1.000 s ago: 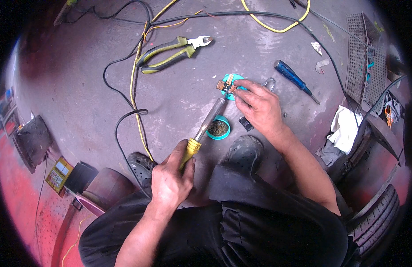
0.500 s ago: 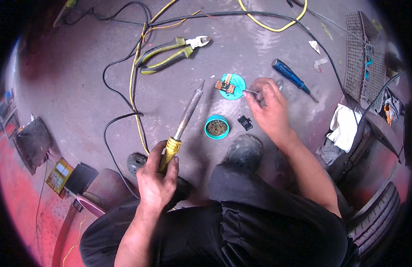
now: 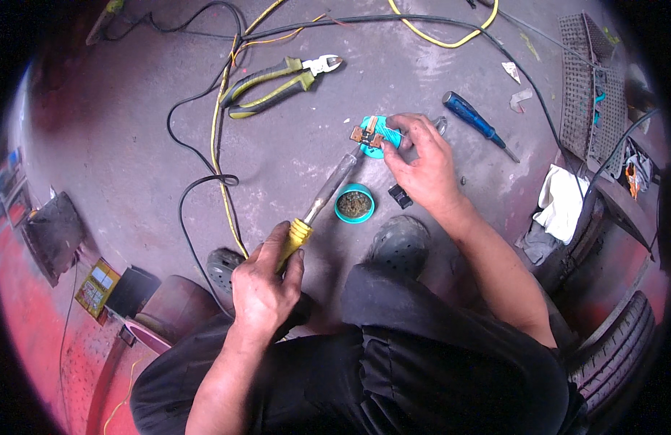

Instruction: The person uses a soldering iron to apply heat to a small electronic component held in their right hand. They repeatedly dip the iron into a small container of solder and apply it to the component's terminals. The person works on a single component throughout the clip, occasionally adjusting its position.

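Note:
My left hand (image 3: pixel 266 286) is closed around the yellow grip of a soldering iron (image 3: pixel 322 201). The iron's tip reaches the near edge of a small brown circuit board (image 3: pixel 366 138); whether it touches cannot be made out. That board lies on a round teal lid (image 3: pixel 390 135). Beside it, on the right, my right hand (image 3: pixel 428 170) pinches a thin silvery wire, mostly hidden by the fingers. Below sits a round teal tin (image 3: pixel 338 206) with a brownish, crusty substance inside. A small black plastic part (image 3: pixel 400 196) lies partly under my right hand.
Yellow-handled cutting pliers (image 3: pixel 277 87) lie at the upper left, next to black and yellow cables (image 3: pixel 221 138). A blue screwdriver (image 3: pixel 473 119) is on the right. Further right are a white cloth (image 3: pixel 560 203), a grey perforated basket (image 3: pixel 576 87) and a tyre (image 3: pixel 614 355).
The soldering iron has moved up and right, its tip now at the board. My right hand has shifted slightly left and up, closer to the board.

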### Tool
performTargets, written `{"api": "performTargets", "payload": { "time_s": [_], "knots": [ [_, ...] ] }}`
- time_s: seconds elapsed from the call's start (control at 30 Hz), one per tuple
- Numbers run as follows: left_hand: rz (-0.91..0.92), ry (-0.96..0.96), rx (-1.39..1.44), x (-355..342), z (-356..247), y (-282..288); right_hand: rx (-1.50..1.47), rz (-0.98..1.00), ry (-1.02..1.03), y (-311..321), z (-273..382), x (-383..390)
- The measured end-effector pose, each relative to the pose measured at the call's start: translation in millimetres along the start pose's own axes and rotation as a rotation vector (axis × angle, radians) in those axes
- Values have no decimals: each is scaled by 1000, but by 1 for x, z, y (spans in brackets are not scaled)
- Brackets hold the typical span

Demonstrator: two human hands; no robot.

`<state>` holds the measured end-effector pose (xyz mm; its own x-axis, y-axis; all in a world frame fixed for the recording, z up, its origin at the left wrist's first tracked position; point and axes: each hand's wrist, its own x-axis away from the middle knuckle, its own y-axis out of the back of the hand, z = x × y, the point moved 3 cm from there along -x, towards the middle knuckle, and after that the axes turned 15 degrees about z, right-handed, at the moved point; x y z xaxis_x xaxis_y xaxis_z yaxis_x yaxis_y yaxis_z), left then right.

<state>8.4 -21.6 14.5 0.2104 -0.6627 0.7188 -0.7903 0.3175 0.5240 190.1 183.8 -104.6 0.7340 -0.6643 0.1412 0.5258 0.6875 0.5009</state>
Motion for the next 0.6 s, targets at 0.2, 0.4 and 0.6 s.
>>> {"api": "performTargets", "payload": {
  "time_s": [0.2,0.4,0.6],
  "knots": [
    [46,34,-18,-6,-2,-4,64,-11,54,-3,-1,-1],
    [73,58,-33,-8,-6,-2,76,-27,78,-4,-3,-1],
    [44,20,-39,-4,-3,3,33,-32,58,-5,-3,0]
  ]
}}
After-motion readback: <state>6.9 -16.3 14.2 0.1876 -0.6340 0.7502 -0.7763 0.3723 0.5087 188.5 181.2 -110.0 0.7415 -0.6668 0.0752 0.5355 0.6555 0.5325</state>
